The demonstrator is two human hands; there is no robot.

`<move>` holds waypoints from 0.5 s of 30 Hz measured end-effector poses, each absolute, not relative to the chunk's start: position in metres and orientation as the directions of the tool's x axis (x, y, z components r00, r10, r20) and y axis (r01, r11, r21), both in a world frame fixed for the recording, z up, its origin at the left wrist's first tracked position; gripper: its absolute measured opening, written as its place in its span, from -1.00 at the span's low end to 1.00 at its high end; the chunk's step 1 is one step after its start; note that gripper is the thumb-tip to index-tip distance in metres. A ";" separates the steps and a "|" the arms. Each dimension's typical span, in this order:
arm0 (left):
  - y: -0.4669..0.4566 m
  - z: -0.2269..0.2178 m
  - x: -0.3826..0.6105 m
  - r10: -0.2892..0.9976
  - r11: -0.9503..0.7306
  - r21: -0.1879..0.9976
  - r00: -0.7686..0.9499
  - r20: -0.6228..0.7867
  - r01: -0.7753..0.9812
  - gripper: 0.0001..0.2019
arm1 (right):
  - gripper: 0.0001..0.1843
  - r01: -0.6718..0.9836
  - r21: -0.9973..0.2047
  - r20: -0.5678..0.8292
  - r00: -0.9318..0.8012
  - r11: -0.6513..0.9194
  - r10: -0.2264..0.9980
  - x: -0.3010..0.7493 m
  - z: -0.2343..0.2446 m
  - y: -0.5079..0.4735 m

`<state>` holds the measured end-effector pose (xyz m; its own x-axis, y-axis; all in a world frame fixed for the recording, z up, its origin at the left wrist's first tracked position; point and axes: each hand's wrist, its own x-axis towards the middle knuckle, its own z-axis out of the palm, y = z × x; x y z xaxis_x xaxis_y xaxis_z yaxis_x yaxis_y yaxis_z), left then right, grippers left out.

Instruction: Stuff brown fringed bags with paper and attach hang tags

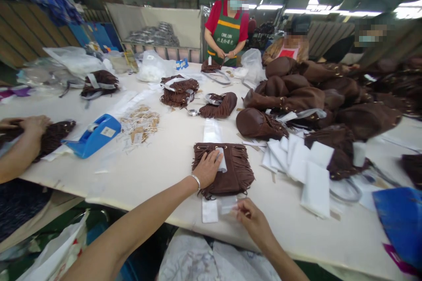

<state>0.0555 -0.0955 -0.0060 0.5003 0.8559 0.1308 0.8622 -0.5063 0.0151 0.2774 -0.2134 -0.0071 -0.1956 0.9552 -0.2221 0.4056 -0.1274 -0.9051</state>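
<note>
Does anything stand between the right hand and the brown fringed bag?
Nothing visible: bare tabletop separates the right hand from the near edge of the brown fringed bag. The clear strip it holds extends leftward; the left hand rests on the bag.

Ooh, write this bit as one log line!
left hand: on brown fringed bag | right hand: holding clear strip | white strip: past bag's near edge | blue tape dispenser: left of bag

1 silver bangle (197, 179), pale patterned clothing (189, 257)

Head-worn view — forward and down over the table (148, 175)
</note>
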 end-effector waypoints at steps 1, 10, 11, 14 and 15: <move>-0.095 -0.005 0.055 0.855 -0.509 0.015 0.504 0.121 0.860 -0.41 | -0.76 0.388 -0.915 -0.199 -0.187 -0.114 0.962 0.278 -0.007 -0.212; -0.091 0.001 0.054 0.862 -0.505 0.073 0.500 0.083 0.860 -0.40 | -0.59 -0.131 -0.876 -0.427 -0.239 -0.464 0.872 0.268 -0.007 -0.214; -0.091 0.001 0.054 0.864 -0.504 0.080 0.499 0.075 0.860 -0.40 | -0.58 -0.155 -0.855 -0.450 -0.253 -0.495 0.856 0.267 -0.005 -0.214; -0.091 0.002 0.054 0.870 -0.493 0.099 0.490 0.049 0.864 -0.39 | -0.54 -0.208 -0.787 -0.510 -0.310 -0.581 0.802 0.264 -0.002 -0.216; -0.092 0.002 0.054 0.872 -0.489 0.103 0.487 0.043 0.866 -0.39 | -0.52 -0.218 -0.764 -0.528 -0.328 -0.607 0.783 0.264 -0.002 -0.218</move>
